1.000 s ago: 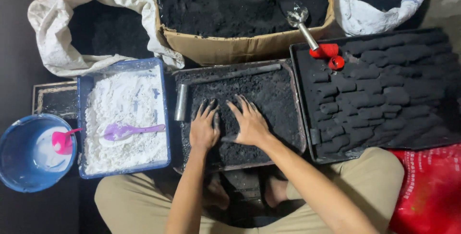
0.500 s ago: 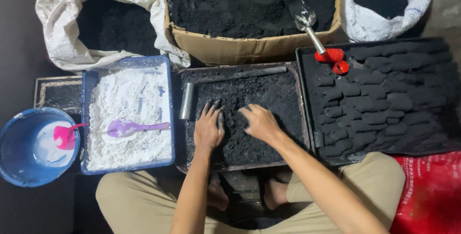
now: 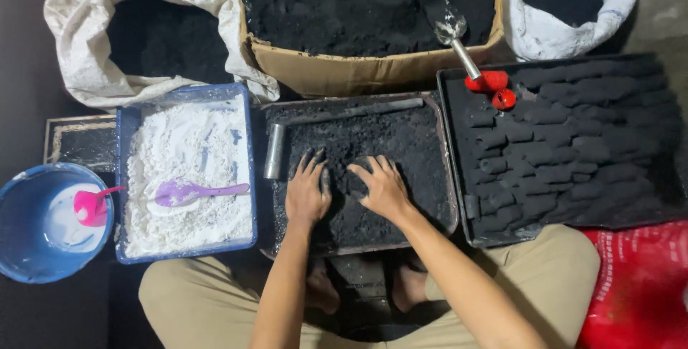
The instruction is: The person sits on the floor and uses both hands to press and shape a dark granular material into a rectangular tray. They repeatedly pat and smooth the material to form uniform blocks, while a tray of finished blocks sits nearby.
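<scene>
Black powder [image 3: 401, 141] fills the shallow dark tray [image 3: 450, 177] set just in front of the seated person's crossed legs, and both hands press down into it. The left hand [image 3: 307, 193] lies flat with fingers spread, their tips blackened; the right hand [image 3: 383, 185] sits close beside it, fingers slightly curled into the powder, gripping nothing. A short metal cylinder [image 3: 274, 151] lies at the tray's left edge. Left of that, a blue tub [image 3: 249, 170] holds white powder with a purple spoon [image 3: 193, 192] resting on it, and further left a blue bowl [image 3: 21, 249] holds white liquid and a pink scoop [image 3: 89, 206]. On the right, a black tray [image 3: 459, 213] carries rows of dark moulded blocks [image 3: 566, 148], with a red sack [image 3: 638, 292] near the knee. Beyond lie a cardboard box [image 3: 358, 69] of black powder with a red-handled metal scoop [image 3: 466, 55], and two white sacks [image 3: 93, 55] of the same dark material.
</scene>
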